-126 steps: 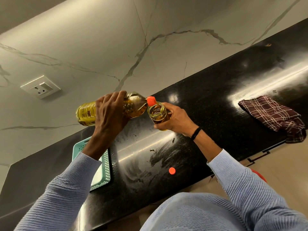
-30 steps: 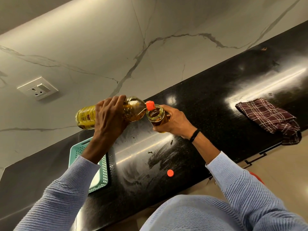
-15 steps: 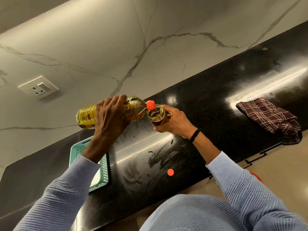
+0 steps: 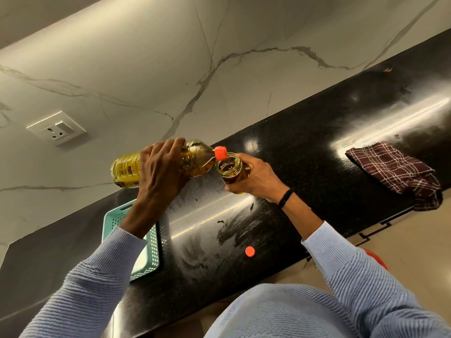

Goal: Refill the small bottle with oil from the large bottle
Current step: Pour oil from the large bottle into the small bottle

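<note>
The left hand curls round the large clear plastic bottle of yellow oil, tipped nearly level. The right hand grips the small clear wide-mouthed bottle above the black counter. The large bottle's orange spout sits at the small mouth, so a slow tilt should avoid spills. The small bottle looks largely full of amber oil.

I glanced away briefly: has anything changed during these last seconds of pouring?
Nothing visibly moved. The left hand still grips the tipped large bottle, its spout over the small bottle in the right hand; the orange cap stays on the counter.
</note>
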`<action>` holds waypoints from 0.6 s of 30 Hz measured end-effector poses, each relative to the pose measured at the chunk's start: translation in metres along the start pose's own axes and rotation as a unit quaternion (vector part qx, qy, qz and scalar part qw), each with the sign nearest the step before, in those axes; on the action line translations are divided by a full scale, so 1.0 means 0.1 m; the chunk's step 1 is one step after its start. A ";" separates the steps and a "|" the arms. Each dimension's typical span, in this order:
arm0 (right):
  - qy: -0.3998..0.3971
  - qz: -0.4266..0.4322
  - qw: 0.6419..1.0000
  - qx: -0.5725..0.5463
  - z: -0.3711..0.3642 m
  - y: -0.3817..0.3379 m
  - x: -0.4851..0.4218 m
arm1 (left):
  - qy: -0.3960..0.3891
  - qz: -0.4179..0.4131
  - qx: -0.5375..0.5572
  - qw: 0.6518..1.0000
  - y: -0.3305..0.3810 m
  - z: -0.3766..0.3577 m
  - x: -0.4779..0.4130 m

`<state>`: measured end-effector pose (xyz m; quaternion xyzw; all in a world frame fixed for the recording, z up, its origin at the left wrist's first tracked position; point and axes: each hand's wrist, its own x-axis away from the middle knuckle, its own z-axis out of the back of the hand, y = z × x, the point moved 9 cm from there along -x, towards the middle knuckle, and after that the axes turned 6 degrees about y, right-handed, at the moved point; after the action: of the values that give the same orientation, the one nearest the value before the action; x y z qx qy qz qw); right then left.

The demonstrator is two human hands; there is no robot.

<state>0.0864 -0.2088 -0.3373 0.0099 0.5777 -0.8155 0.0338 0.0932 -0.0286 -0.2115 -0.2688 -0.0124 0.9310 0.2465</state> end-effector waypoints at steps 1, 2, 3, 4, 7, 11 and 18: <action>0.000 -0.002 1.000 -0.002 0.00 0.01 0.00 | 0.000 0.000 -0.001 1.000 0.00 0.00 0.00; 0.000 -0.003 1.000 -0.004 0.00 0.02 0.00 | -0.001 -0.001 -0.002 1.000 0.00 0.00 0.00; -0.001 -0.005 1.000 -0.008 -0.01 0.02 0.00 | -0.001 -0.001 -0.002 1.000 0.00 0.00 -0.01; -0.001 -0.006 1.000 -0.012 -0.01 0.03 0.00 | -0.001 -0.001 -0.001 1.000 0.00 0.00 -0.01; 0.000 -0.010 1.000 -0.022 -0.01 0.04 0.01 | -0.002 0.000 0.001 1.000 0.00 0.00 -0.01; 0.001 -0.012 0.999 -0.032 -0.02 0.07 0.02 | 0.000 -0.002 0.004 1.000 0.01 0.01 -0.01; 0.006 -0.008 0.999 -0.035 -0.02 0.09 0.03 | 0.001 0.000 0.002 1.000 0.01 0.02 -0.02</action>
<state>0.0841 -0.2101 -0.3461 0.0087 0.6062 -0.7949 0.0241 0.0934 -0.0299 -0.2092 -0.2692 -0.0108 0.9308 0.2469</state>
